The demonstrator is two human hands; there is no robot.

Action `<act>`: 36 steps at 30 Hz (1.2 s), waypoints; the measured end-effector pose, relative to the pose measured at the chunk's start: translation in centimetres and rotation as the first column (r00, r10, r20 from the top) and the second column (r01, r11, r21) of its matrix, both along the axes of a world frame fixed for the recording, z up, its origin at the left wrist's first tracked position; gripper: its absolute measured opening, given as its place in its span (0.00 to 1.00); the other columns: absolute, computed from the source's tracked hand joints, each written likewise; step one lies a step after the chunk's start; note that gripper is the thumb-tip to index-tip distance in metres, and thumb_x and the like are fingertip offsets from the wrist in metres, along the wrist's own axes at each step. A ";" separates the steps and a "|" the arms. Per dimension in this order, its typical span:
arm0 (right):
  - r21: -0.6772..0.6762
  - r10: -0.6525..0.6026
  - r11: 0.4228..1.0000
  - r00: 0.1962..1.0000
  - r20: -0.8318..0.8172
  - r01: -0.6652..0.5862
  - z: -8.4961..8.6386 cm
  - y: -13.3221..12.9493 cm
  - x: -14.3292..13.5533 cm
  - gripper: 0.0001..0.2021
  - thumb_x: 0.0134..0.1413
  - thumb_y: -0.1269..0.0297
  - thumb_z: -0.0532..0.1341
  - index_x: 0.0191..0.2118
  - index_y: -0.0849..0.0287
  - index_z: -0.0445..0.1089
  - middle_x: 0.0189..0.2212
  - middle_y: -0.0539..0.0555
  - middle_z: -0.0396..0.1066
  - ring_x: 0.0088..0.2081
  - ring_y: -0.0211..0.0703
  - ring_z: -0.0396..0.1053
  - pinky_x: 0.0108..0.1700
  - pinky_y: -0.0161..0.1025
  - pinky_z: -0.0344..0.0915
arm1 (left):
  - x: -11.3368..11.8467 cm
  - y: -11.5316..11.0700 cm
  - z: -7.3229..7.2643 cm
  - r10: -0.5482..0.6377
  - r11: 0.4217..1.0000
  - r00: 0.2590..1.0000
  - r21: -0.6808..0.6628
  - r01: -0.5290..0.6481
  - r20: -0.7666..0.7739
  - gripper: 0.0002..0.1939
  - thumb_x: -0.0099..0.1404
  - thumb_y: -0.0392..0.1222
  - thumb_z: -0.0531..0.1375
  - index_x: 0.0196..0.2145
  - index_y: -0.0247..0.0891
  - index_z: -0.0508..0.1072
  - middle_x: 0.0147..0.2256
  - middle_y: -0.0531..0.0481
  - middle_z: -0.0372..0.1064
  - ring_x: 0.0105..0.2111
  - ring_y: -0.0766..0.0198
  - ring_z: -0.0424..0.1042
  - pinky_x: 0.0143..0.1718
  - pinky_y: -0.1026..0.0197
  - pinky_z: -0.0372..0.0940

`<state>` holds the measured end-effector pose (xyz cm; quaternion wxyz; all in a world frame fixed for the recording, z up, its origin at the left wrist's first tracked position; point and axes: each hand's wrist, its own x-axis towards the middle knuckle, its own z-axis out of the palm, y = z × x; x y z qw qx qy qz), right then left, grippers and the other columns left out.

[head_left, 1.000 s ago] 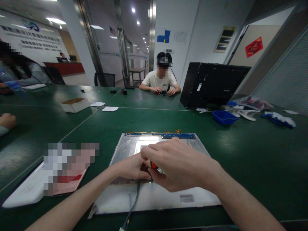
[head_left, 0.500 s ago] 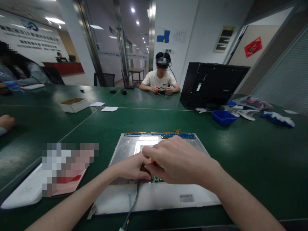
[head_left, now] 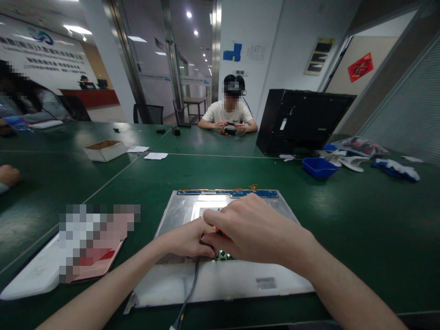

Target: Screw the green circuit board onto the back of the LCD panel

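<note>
A flat display panel [head_left: 237,279] lies on the table before me, its upper part silvery metal and its near strip white. A thin blue circuit board [head_left: 206,193] runs along its far edge. Near the middle, a small green circuit board [head_left: 225,255] shows below my hands. My right hand [head_left: 256,227] is closed around a red-handled tool [head_left: 219,231], mostly hidden by the fingers. My left hand [head_left: 192,238] rests on the panel beside the green board, fingers bent together; whatever they pinch is hidden. A dark cable [head_left: 192,286] runs from under it toward me.
Left of the panel lie a white phone-like slab [head_left: 34,270] and a pink one [head_left: 99,268], partly blurred. Beyond are an open box [head_left: 105,151], a blue tray [head_left: 319,167], a black monitor [head_left: 305,119] and gloves [head_left: 395,168]. A co-worker [head_left: 228,112] sits opposite; another person's hand [head_left: 8,174] is at left.
My right thumb has shifted slightly left, and a little more of the green board shows. My left hand stays in place. The co-worker opposite has moved their hands slightly.
</note>
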<state>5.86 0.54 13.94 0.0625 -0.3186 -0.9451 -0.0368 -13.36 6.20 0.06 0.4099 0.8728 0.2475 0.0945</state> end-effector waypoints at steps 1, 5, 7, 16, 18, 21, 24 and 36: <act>-0.001 0.009 1.000 1.000 -0.008 -0.009 0.0 -0.1 0.0 0.06 0.61 0.62 0.54 0.35 0.57 0.63 0.25 0.50 0.71 0.23 0.38 0.63 0.23 0.37 0.41 | 0.0 0.0 0.0 -0.009 1.000 1.000 -0.015 0.009 -0.003 0.03 0.59 0.34 0.60 0.32 0.34 0.75 0.29 0.53 0.71 0.33 0.65 0.68 0.35 0.66 0.62; -0.047 0.063 0.997 0.997 -0.043 -0.065 0.0 -0.6 0.1 0.04 0.55 0.66 0.55 0.37 0.58 0.61 0.28 0.50 0.71 0.24 0.38 0.62 0.23 0.36 0.44 | -0.1 0.0 -0.1 0.008 1.000 1.000 -0.007 -0.008 -0.005 0.05 0.59 0.31 0.59 0.32 0.35 0.74 0.31 0.53 0.72 0.34 0.65 0.69 0.35 0.67 0.61; -0.066 0.071 0.995 0.996 -0.050 -0.074 0.1 -0.7 0.1 0.06 0.54 0.67 0.56 0.38 0.58 0.60 0.29 0.50 0.72 0.24 0.39 0.63 0.23 0.36 0.45 | -0.1 -0.1 0.0 0.006 1.000 1.000 -0.011 -0.006 -0.013 0.04 0.60 0.32 0.59 0.32 0.35 0.74 0.30 0.53 0.72 0.33 0.65 0.68 0.33 0.67 0.61; -0.037 0.014 0.999 1.000 0.002 -0.014 0.0 -0.2 -0.3 0.08 0.62 0.58 0.54 0.37 0.57 0.62 0.28 0.51 0.73 0.27 0.41 0.68 0.24 0.38 0.42 | 0.0 -0.1 0.6 -0.023 1.000 0.999 0.019 0.024 -0.027 0.03 0.60 0.35 0.61 0.29 0.34 0.72 0.26 0.54 0.68 0.29 0.66 0.66 0.29 0.67 0.60; -0.028 0.018 0.999 1.000 0.004 -0.017 0.0 -0.1 -0.3 0.07 0.63 0.61 0.52 0.37 0.57 0.62 0.27 0.50 0.72 0.25 0.40 0.66 0.24 0.38 0.42 | 0.0 0.0 0.5 -0.019 1.000 1.000 0.003 0.019 -0.002 0.00 0.59 0.33 0.61 0.31 0.34 0.72 0.29 0.53 0.70 0.31 0.65 0.68 0.32 0.67 0.61; -0.079 0.051 0.995 0.999 -0.013 -0.052 0.4 -0.2 -0.2 0.02 0.59 0.66 0.53 0.37 0.57 0.61 0.27 0.50 0.71 0.25 0.39 0.64 0.24 0.37 0.43 | -0.1 0.0 0.3 -0.030 0.999 0.999 -0.037 0.031 0.029 0.03 0.58 0.31 0.60 0.31 0.35 0.73 0.31 0.54 0.71 0.34 0.65 0.69 0.36 0.66 0.62; -0.168 0.095 0.981 0.995 -0.031 -0.099 0.7 -0.4 -0.1 0.05 0.54 0.68 0.56 0.38 0.57 0.60 0.30 0.50 0.71 0.26 0.38 0.62 0.24 0.37 0.46 | -0.2 0.0 0.2 -0.018 0.994 1.000 -0.103 0.020 0.014 0.02 0.57 0.31 0.61 0.30 0.36 0.73 0.29 0.55 0.70 0.32 0.65 0.68 0.34 0.67 0.62; -0.122 0.026 0.992 1.000 0.007 -0.025 0.5 0.0 -0.3 0.06 0.62 0.61 0.55 0.36 0.57 0.63 0.25 0.48 0.70 0.24 0.37 0.61 0.25 0.37 0.43 | -0.1 -0.2 0.6 -0.044 0.999 0.996 -0.026 0.046 0.072 0.03 0.58 0.33 0.60 0.27 0.36 0.72 0.26 0.56 0.67 0.29 0.66 0.66 0.32 0.67 0.60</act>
